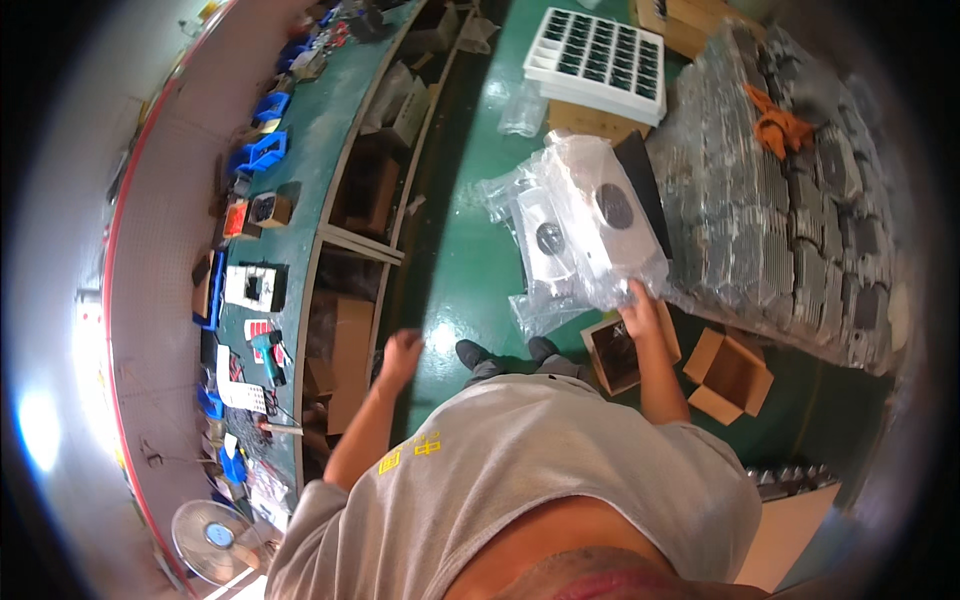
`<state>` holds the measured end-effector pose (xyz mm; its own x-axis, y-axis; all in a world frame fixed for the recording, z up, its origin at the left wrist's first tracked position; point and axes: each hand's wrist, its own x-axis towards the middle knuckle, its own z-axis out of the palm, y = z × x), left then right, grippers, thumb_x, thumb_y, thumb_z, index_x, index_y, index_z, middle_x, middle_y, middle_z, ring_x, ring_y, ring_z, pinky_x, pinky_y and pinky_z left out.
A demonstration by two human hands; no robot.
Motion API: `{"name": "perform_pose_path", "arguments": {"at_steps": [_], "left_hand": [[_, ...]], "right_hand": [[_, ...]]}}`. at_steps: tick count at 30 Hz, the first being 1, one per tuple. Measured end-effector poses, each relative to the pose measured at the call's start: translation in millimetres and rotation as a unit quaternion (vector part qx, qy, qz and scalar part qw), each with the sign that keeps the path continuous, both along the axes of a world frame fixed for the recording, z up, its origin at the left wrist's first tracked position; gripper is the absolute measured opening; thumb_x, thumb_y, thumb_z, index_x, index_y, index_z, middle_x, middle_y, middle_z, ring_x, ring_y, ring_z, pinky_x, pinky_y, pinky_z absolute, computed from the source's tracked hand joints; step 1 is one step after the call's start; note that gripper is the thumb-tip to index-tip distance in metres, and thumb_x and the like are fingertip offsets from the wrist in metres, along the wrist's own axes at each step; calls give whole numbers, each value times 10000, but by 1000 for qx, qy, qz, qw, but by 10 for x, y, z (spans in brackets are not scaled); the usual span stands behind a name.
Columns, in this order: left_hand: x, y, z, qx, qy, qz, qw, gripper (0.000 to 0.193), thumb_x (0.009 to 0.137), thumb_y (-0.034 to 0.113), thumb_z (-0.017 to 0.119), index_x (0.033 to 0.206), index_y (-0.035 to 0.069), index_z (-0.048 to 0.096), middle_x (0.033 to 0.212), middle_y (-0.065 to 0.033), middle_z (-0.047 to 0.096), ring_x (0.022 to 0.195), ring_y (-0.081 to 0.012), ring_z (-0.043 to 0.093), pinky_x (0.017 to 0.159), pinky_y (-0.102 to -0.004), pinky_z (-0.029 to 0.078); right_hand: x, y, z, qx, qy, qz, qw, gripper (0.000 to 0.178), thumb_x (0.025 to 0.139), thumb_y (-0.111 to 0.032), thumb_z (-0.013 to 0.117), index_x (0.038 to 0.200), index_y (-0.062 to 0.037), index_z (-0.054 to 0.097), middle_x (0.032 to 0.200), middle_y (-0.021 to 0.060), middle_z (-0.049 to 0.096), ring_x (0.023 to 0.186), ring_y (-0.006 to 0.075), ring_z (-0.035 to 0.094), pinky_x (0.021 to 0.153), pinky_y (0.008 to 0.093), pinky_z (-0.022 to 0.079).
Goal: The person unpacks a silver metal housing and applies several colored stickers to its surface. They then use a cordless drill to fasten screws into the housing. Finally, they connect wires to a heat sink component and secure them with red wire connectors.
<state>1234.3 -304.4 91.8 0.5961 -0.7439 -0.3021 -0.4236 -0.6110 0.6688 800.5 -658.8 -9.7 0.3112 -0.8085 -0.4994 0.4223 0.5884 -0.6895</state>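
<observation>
A white housing (598, 215) with a round black grille, wrapped in clear plastic, is tilted in front of me. My right hand (638, 308) grips the near edge of its wrapping. Partly behind it, to the left, lies a second plastic-wrapped white housing (545, 240) with a similar dark round grille. My left hand (403, 355) hangs apart from these, beside the workbench, its fingers curled in with nothing visible in them.
Along the left runs a green workbench (325, 130) with blue bins, a fan and tools. Plastic-covered finned metal parts (740, 220) are stacked high on the right. An open carton (728, 375) stands on the floor near my right arm; a white tray (600, 60) sits ahead.
</observation>
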Motion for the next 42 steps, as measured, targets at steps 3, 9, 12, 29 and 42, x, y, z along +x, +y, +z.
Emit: {"name": "perform_pose_path", "arguments": {"at_steps": [3,9,12,29,42], "left_hand": [[463,-1315,713,-132,23,-51,990,406,974,250,673,1246,-51,647,1129,-126,715,1067,-178,659,919,-328,524],[732,-2546,1785,-218,131,-105,961,720,1005,508,608,1405,-85,523,1368,-227,613,1266,-283,591,1069,-346,447],[759,-2285,1661,-182,233,-125,947,616,1044,450,563,1364,-76,551,1233,-157,644,1101,-215,613,964,-317,472],[844,-161,1395,-265,125,185,938,289,1043,268,585,1017,-17,631,831,-5,601,766,-77,529,656,-266,436],[2088,2179,1592,-185,-150,412,880,496,977,424,641,1108,-54,670,929,-143,705,865,-208,641,803,-344,497]], "right_hand": [[-106,257,261,-119,-42,86,988,507,895,-114,704,1377,-115,547,1311,47,615,1184,269,601,1001,469,505],[181,641,1036,-39,-106,125,986,612,835,-65,706,1416,-75,513,1327,47,615,1235,259,583,1070,417,479],[219,762,797,-7,-76,201,977,618,839,-100,735,1416,-67,514,1298,50,635,1202,248,605,1065,421,482],[1437,356,715,-7,126,223,967,356,956,-278,699,1187,-9,669,1099,92,694,925,197,666,795,371,541],[2715,-2496,1015,-106,170,13,980,479,931,-248,658,1335,-10,558,1213,173,635,997,302,663,865,471,580]]}}
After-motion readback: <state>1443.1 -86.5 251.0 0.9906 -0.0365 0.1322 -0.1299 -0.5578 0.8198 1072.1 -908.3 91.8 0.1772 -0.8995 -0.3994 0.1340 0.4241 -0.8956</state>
